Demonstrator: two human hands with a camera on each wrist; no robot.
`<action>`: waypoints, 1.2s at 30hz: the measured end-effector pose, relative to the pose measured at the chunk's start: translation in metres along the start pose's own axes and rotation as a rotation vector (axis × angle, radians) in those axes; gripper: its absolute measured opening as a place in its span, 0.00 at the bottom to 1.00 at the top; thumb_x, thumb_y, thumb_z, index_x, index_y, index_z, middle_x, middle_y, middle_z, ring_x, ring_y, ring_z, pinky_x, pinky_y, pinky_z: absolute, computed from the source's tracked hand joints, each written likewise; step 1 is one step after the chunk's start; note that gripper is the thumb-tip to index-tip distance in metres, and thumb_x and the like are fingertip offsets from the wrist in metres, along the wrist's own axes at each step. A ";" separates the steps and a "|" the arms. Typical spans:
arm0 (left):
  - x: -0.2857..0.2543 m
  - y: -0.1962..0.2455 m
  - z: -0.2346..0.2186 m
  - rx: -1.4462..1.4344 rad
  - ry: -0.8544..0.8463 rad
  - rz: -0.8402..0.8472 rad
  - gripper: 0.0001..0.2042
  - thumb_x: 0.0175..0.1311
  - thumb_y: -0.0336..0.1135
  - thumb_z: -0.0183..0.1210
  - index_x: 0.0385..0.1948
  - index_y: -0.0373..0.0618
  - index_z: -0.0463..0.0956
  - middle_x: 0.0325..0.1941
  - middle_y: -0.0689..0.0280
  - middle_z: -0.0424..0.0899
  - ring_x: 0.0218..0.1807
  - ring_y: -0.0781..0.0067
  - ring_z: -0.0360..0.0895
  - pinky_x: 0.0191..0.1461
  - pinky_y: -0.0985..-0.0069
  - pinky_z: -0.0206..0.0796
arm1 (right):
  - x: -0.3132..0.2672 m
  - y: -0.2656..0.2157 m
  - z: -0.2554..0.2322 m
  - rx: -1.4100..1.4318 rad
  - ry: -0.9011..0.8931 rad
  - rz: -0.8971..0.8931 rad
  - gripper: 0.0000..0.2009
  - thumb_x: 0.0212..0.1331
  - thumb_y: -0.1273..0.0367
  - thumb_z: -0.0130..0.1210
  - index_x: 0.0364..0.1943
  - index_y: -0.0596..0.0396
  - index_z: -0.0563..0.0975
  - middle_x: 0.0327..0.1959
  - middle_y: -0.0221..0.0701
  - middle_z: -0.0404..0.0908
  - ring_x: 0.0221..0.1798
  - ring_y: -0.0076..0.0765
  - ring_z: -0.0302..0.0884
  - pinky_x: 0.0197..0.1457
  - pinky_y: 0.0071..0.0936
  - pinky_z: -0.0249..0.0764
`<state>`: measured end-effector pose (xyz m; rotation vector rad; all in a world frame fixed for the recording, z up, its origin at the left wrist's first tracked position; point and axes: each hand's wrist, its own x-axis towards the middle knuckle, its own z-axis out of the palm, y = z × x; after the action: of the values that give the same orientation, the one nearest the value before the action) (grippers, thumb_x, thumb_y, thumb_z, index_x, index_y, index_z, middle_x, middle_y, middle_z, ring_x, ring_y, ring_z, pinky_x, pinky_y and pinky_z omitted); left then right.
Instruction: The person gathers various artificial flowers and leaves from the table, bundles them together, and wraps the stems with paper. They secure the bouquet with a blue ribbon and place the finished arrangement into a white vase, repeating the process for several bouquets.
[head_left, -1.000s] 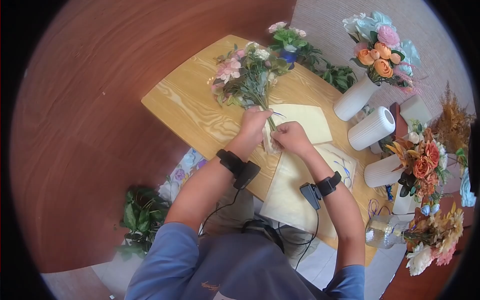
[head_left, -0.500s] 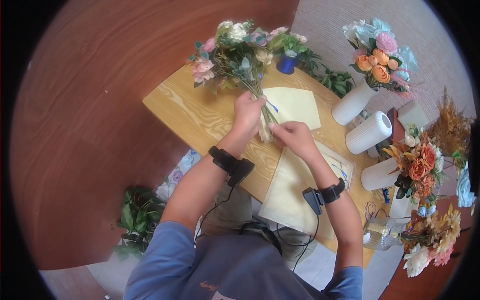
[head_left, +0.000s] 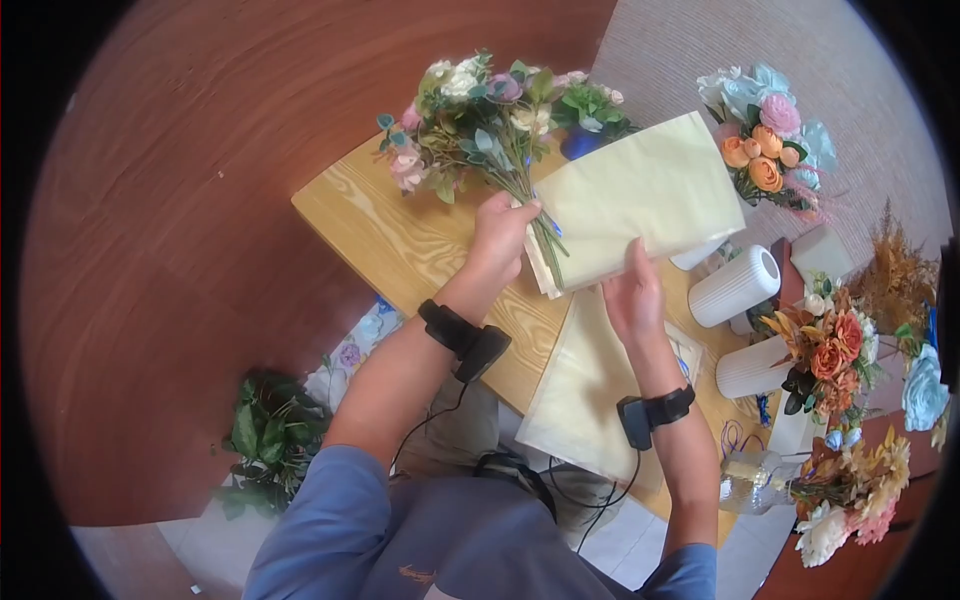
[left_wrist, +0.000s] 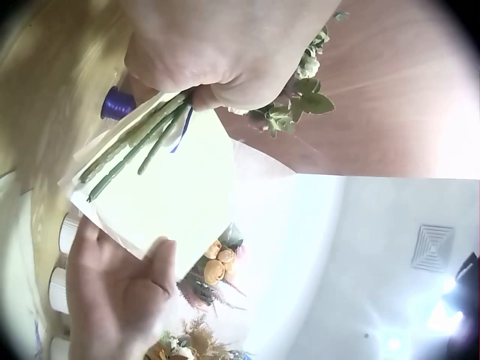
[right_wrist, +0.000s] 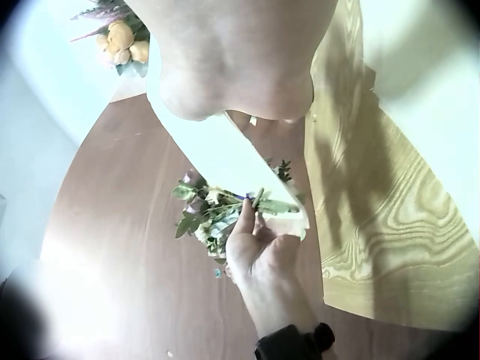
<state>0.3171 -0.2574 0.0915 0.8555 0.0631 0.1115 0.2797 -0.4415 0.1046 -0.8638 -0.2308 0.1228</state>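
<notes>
The left hand grips the stems of a mixed bouquet, its thumb across them; pink, white and purple flowers spread above. Beneath the stems lies a folded cream paper sheet, lifted off the table. At the sheet's lower edge, the right hand holds it with the thumb on top and the other fingers underneath. From the left wrist view, cut stem ends and a blue tie show over the paper, with the right hand at its edge.
More cream paper lies at the table's near side. White vases, other bouquets and a glass vase stand or lie along the right. A blue ribbon spool sits behind the sheet.
The right hand has left the stem ends and moved right, now holding the cream sheet, which has been raised and tilted beside the bouquet. The left hand still grips the stems.
</notes>
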 end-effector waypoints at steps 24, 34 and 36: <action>-0.009 -0.014 0.000 0.067 -0.438 -0.072 0.15 0.64 0.36 0.58 0.47 0.35 0.74 0.43 0.57 0.82 0.42 0.70 0.81 0.46 0.73 0.76 | 0.007 0.020 0.006 -0.818 -0.041 0.259 0.23 0.71 0.53 0.40 0.43 0.60 0.77 0.35 0.28 0.79 0.37 0.19 0.73 0.42 0.22 0.71; -0.006 -0.021 0.011 0.118 -0.317 -0.058 0.12 0.63 0.30 0.58 0.44 0.32 0.73 0.47 0.52 0.82 0.46 0.65 0.81 0.50 0.71 0.76 | 0.007 0.038 0.006 -0.852 -0.022 0.064 0.19 0.72 0.57 0.39 0.44 0.59 0.75 0.34 0.26 0.78 0.33 0.16 0.73 0.39 0.18 0.70; -0.006 -0.013 0.012 0.185 -0.355 -0.058 0.13 0.64 0.30 0.57 0.46 0.32 0.72 0.47 0.53 0.81 0.46 0.66 0.81 0.51 0.72 0.75 | 0.007 0.034 0.010 -0.608 -0.032 0.162 0.18 0.73 0.58 0.38 0.45 0.57 0.74 0.33 0.26 0.78 0.32 0.18 0.74 0.37 0.18 0.71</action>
<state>0.3132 -0.2758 0.0896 1.0464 -0.2376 -0.1033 0.2840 -0.4110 0.0863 -1.4866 -0.2305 0.2235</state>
